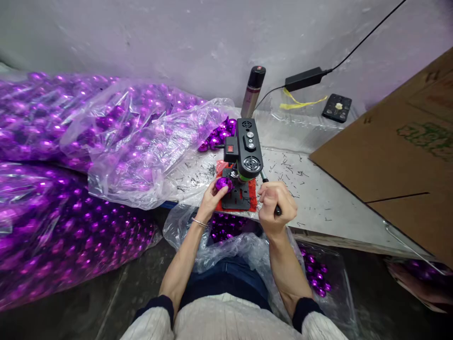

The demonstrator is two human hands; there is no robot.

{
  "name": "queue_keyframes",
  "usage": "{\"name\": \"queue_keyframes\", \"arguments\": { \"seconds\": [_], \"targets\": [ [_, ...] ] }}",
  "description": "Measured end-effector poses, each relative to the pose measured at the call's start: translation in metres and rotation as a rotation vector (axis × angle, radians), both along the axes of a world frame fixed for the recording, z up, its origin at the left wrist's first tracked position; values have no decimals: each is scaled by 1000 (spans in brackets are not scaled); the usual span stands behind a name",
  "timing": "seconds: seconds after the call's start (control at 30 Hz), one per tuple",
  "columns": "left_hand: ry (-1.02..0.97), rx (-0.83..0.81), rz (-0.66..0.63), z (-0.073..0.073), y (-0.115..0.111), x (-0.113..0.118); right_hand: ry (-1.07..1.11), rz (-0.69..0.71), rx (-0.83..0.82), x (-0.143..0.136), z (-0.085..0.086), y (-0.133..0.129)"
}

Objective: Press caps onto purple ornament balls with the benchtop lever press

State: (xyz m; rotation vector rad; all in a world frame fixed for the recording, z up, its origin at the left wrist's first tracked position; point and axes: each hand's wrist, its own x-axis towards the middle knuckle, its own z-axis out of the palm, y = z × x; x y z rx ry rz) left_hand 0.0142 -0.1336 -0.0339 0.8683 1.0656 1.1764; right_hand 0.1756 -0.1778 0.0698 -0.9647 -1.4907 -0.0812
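Note:
A shiny purple ball ornament (224, 183) is between the fingers and thumb of my left hand (211, 198), close to the chuck of a small black bench drill press (248, 146). Whether the ball touches the drill's tip I cannot tell. My right hand (278, 208) is wrapped round the drill press's lever handle (278, 210), whose black end shows below the fist. The slotted black base (236, 202) of the press stands on a red mat (252, 193). Behind the press lies a heap of loose purple balls (221, 134).
Large clear plastic bags of purple balls (106, 118) fill the left side. A spray can (253, 92) and a black power adapter (303, 79) are at the back. A cardboard box (396, 156) leans in from the right. Dark shavings litter the white tabletop (300, 189).

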Motion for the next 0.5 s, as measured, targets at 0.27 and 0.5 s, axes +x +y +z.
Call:
{"name": "queue_keyframes", "arguments": {
  "seconds": [0.27, 0.5],
  "targets": [
    [667, 343, -62, -8, 2, 12, -68, -2, 9, 2, -2, -2],
    [740, 565, -98, -8, 0, 12, -85, 0, 19, 3, -4, -2]
  ]
}}
